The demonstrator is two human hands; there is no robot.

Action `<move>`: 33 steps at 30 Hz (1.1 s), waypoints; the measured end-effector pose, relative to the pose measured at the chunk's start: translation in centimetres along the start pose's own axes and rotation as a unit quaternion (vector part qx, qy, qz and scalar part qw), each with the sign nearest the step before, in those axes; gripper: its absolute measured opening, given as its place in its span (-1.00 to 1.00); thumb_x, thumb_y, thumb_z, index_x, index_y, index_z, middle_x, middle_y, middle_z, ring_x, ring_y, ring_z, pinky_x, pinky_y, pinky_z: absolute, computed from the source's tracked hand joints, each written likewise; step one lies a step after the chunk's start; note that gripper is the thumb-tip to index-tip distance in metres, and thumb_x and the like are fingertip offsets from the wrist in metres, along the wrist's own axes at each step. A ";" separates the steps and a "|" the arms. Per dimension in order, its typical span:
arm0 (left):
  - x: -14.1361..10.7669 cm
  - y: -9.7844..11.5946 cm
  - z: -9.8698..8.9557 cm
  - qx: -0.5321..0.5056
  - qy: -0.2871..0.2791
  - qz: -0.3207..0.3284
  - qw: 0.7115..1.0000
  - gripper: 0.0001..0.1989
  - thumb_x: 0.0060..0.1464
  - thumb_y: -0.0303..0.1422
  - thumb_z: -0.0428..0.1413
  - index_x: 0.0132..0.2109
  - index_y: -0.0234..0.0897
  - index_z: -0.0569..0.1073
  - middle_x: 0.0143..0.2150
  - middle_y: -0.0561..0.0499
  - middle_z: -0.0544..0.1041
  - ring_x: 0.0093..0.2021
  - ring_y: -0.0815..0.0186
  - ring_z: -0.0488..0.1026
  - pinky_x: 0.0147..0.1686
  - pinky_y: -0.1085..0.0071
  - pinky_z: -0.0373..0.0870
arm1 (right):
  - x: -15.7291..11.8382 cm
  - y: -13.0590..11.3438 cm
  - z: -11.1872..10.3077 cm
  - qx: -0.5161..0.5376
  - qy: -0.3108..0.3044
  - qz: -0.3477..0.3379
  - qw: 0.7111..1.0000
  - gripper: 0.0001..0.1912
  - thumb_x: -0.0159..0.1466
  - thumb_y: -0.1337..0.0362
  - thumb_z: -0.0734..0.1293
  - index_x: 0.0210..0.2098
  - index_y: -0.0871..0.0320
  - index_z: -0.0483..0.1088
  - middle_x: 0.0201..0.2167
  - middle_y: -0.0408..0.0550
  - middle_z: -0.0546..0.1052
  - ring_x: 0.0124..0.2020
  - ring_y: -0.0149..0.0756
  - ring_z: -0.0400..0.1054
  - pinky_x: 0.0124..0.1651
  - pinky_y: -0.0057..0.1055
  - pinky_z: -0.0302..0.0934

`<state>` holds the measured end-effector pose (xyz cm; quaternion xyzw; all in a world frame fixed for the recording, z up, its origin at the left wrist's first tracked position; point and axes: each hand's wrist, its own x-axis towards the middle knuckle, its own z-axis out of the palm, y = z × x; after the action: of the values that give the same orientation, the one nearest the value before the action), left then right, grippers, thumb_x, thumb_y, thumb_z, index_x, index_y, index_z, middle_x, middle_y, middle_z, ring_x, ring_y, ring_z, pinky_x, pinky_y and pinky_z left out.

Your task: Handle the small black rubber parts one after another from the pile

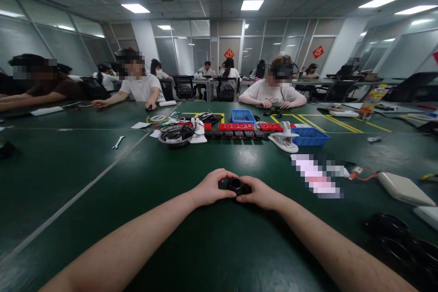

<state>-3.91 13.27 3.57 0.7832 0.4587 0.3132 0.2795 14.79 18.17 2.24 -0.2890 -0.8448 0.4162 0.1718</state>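
Between my two hands is a small black ring-shaped part point(235, 184) with a round opening facing up, close to the green tabletop. My left hand point(216, 187) curves around its left side, thumb in front and fingers behind. From the right, my right hand point(255, 191) grips it the same way, its thumb near the left thumb. The fingers cover much of the part's sides, so its exact kind cannot be made out. Whether its base touches the table is unclear.
Ahead lie red power strips point(236, 126), blue trays point(310, 137), a white clamp point(284, 138) and a metal bowl point(176, 136). A wrench point(118, 142) lies left. At right are a beige box point(405, 188) and several black rings point(390, 226). Co-workers sit across the table.
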 end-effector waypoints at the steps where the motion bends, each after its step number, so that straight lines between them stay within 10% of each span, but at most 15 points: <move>1: 0.0 0.1 0.0 0.001 0.001 -0.001 1.000 -0.61 -0.18 -0.33 0.18 -0.11 -0.18 0.35 -0.21 0.04 0.36 -0.22 0.31 0.30 -0.30 0.44 0.23 | 0.0 -0.1 0.0 0.007 0.001 0.003 1.000 -0.63 -0.04 0.29 0.36 -0.20 0.19 0.35 -0.31 -0.11 0.42 -0.29 -0.29 0.27 -0.24 -0.39 0.13; 12: -0.4 0.4 0.9 0.025 0.045 -0.009 0.999 -0.65 -0.16 -0.29 0.16 -0.15 -0.22 0.36 -0.26 0.03 0.38 -0.25 0.30 0.30 -0.30 0.41 0.24 | -0.1 0.1 0.8 0.031 0.043 0.057 0.997 -0.63 -0.11 0.28 0.40 -0.28 0.21 0.34 -0.45 -0.17 0.37 -0.42 -0.39 0.23 -0.39 -0.48 0.10; 23: -1.0 1.5 3.2 0.077 0.178 -0.091 0.977 -0.70 -0.19 -0.31 0.17 -0.23 -0.24 0.35 -0.27 0.01 0.37 -0.22 0.23 0.31 -0.21 0.28 0.23 | -0.2 -1.3 3.6 -0.222 0.228 0.139 0.938 -0.76 -0.07 0.20 0.33 -0.49 0.17 0.21 -0.52 -0.13 0.35 -0.52 -0.40 0.16 -0.50 -0.48 -0.09; 33: -0.7 0.8 1.3 0.026 0.077 -0.034 0.996 -0.68 -0.20 -0.32 0.17 -0.22 -0.26 0.36 -0.29 0.04 0.35 -0.30 0.33 0.28 -0.35 0.44 0.23 | -0.8 -0.9 2.0 -0.116 0.143 0.029 0.982 -0.41 -0.10 0.15 0.38 -0.09 0.17 0.23 -0.18 -0.01 0.38 -0.17 -0.20 0.24 -0.16 -0.30 0.10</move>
<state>-2.76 12.08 3.15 0.7479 0.5131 0.3505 0.2335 14.08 15.99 1.78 -0.3877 -0.8456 0.2743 0.2436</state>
